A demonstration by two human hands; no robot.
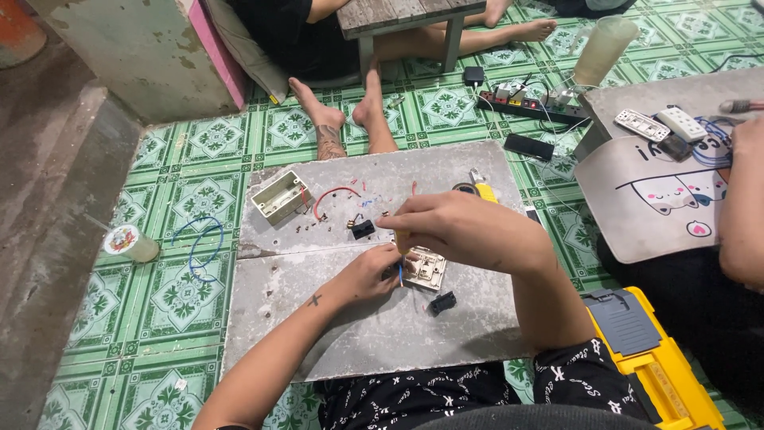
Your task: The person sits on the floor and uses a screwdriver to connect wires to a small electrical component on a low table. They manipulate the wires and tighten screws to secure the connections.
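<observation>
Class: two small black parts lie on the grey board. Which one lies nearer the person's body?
The black part just below the cream switch plate; the other black part lies farther up the board.

Bare slab (382,334) near the hands — beyond, screws (318,225) (scattered), box (280,196) — red wire (334,193)

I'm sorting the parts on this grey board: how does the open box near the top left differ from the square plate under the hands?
The open box lies untouched, hollow side up, apart from both hands. The square plate is flatter, with the left hand at its edge and the right hand above it. Both are cream-coloured and rest on the grey board.
</observation>
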